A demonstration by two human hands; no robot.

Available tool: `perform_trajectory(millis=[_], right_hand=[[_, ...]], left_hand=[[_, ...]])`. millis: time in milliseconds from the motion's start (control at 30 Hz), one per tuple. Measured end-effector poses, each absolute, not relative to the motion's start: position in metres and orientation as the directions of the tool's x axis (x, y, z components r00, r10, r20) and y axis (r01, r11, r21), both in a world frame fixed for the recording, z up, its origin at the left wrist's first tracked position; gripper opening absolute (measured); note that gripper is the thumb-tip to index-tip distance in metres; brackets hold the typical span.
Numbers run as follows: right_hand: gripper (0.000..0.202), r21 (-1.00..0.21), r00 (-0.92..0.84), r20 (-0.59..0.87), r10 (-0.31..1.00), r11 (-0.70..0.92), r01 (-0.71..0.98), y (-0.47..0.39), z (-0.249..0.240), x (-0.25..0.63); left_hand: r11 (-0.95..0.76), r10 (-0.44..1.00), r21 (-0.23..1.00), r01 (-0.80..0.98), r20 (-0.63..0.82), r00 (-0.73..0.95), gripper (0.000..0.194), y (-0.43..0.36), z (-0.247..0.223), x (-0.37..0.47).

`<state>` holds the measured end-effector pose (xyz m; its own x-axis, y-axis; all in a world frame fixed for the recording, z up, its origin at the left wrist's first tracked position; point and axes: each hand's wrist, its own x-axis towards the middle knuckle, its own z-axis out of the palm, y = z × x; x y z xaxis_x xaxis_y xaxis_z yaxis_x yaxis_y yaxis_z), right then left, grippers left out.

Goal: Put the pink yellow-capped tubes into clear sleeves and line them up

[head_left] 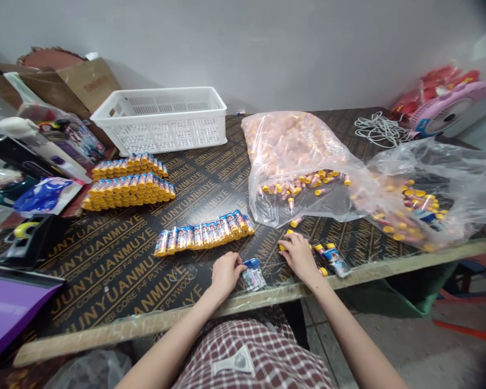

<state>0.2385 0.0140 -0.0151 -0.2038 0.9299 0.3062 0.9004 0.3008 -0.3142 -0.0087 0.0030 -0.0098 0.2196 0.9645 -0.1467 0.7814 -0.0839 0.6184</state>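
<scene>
Left hand (pixel 227 272), fingertips together, and right hand (pixel 301 256), curled, its grip impossible to tell, hover over the patterned table (pixel 125 286), before a bulging clear bag (pixel 297 140) and tube row (pixel 204 235), left beside a shiny packet (pixel 254 277), right at a yellow cap (pixel 282 247).

The small silver pack (pixel 254 277) was shiny and had a blue top. It lay a bit crooked, with its blue end toward the row of tubes (pixel 206 233). It was in front of the row's right end, near but not touching. A yellow piece (pixel 282 247) was to the right of the row, with a gap between. Most of it was covered, so its shape was hard to tell. A yellow cap (pixel 323 272) lay farther right of the row and closer to the front. Its other end was hidden.
</scene>
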Motion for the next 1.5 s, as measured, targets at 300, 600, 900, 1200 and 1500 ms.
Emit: perform_trajectory(millis=[300,600,900,1200,1500], right_hand=[[0.018,-0.714,0.042,0.344,0.938,0.232,0.660,-0.002,0.006,0.214],[0.017,-0.963,0.145,0.185,0.972,0.150,0.225,-0.030,0.024,0.186],[0.025,-0.875,0.120,0.325,0.938,0.250,0.415,-0.052,0.035,0.177],[0.029,-0.812,0.059,0.413,0.909,0.338,0.475,-0.056,0.036,0.169],[0.031,-0.850,-0.148,0.296,0.943,0.331,0.410,-0.054,0.036,0.162]], left_hand=[[-0.132,0.975,0.631,0.764,-0.058,0.216,0.003,-0.006,-0.010,-0.011],[0.319,0.947,0.947,0.031,-0.320,0.041,0.021,-0.001,0.005,-0.010],[0.524,0.826,0.696,-0.491,-0.555,0.094,0.036,0.002,0.018,-0.011],[0.439,0.833,0.735,-0.517,-0.548,-0.071,0.037,0.006,0.025,-0.016],[0.330,0.932,0.848,-0.415,-0.362,0.000,0.037,0.000,0.026,-0.008]])
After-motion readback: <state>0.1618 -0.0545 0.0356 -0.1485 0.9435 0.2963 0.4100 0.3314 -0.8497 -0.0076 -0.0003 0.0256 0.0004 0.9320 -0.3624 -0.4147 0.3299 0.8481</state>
